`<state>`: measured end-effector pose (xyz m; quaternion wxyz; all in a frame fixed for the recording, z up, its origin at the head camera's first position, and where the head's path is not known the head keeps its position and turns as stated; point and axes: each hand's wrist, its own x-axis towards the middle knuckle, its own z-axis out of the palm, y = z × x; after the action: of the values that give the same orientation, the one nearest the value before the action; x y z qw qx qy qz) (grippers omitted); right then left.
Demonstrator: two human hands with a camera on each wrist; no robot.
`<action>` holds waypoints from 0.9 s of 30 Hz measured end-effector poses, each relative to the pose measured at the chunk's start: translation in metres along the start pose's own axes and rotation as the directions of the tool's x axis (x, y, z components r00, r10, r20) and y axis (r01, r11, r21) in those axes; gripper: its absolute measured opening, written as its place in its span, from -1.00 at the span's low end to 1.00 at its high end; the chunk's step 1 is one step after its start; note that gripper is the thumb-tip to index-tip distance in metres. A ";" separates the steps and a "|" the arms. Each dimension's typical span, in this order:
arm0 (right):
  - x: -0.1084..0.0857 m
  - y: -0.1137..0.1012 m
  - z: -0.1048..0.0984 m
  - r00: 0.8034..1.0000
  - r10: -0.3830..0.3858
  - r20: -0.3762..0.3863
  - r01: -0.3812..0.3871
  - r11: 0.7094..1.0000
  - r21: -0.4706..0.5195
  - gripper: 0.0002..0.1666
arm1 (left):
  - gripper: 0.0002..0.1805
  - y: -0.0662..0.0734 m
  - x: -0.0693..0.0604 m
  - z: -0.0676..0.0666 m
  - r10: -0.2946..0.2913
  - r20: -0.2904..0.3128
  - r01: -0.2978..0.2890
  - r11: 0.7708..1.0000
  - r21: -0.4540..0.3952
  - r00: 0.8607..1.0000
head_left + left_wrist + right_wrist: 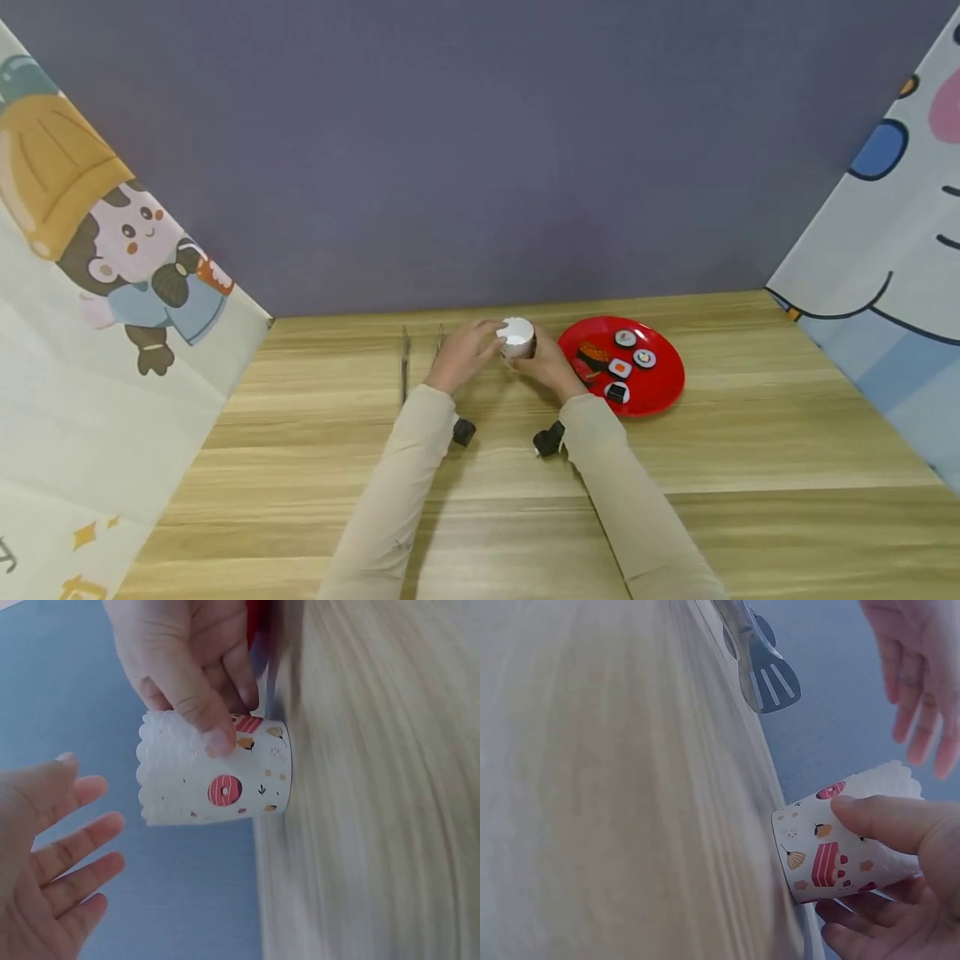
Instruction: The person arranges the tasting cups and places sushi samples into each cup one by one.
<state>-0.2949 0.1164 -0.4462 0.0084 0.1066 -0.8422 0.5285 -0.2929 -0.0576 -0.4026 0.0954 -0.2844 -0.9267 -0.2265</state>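
Note:
A white paper cup (517,333) with a scalloped rim and printed cakes and donuts stands upright on the wooden table. My right hand (549,367) grips its side, thumb across the print in the right wrist view, where the cup (825,862) shows its cake pattern. My left hand (467,357) is beside the rim on the other side; in the left wrist view the left hand (52,862) has its fingers spread, apart from the cup (225,791).
Right of the cup lies a red plate (660,392) holding several sushi pieces (620,367). Left of my left hand are metal utensils (405,367); the right wrist view shows a slotted turner (772,679). A grey wall (480,167) stands behind the table.

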 end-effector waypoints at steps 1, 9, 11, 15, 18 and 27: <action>0.000 -0.001 0.000 1.000 0.004 0.000 -0.004 1.000 -0.005 -0.18 | -0.64 0.001 0.001 0.000 0.012 -0.012 -0.012 1.000 0.017 1.000; 0.001 -0.001 0.003 1.000 -0.015 -0.017 0.014 1.000 -0.025 -0.25 | -0.81 0.009 0.012 0.003 0.093 -0.029 -0.089 0.990 0.106 0.995; 0.001 0.000 0.004 0.999 -0.014 -0.032 0.013 1.000 -0.024 -0.27 | -0.84 0.011 0.014 0.004 0.102 -0.024 -0.100 0.990 0.103 0.994; 0.002 0.001 0.005 0.998 -0.017 -0.059 0.014 0.999 -0.047 -0.32 | -0.87 0.015 0.017 0.006 0.114 -0.018 -0.112 0.988 0.103 0.993; 0.002 0.001 0.005 0.998 -0.014 -0.065 0.011 0.999 -0.051 -0.35 | -0.86 0.016 0.018 0.008 0.111 -0.002 -0.110 0.987 0.121 0.994; 0.000 0.002 0.004 0.997 -0.002 -0.075 -0.004 0.997 -0.075 -0.34 | -0.88 0.019 0.023 0.014 0.087 0.028 -0.089 0.991 0.100 0.996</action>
<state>-0.2951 0.1134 -0.4494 0.0436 0.0859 -0.8606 0.5002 -0.3016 -0.0262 -0.4010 0.1087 -0.3226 -0.9245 -0.1716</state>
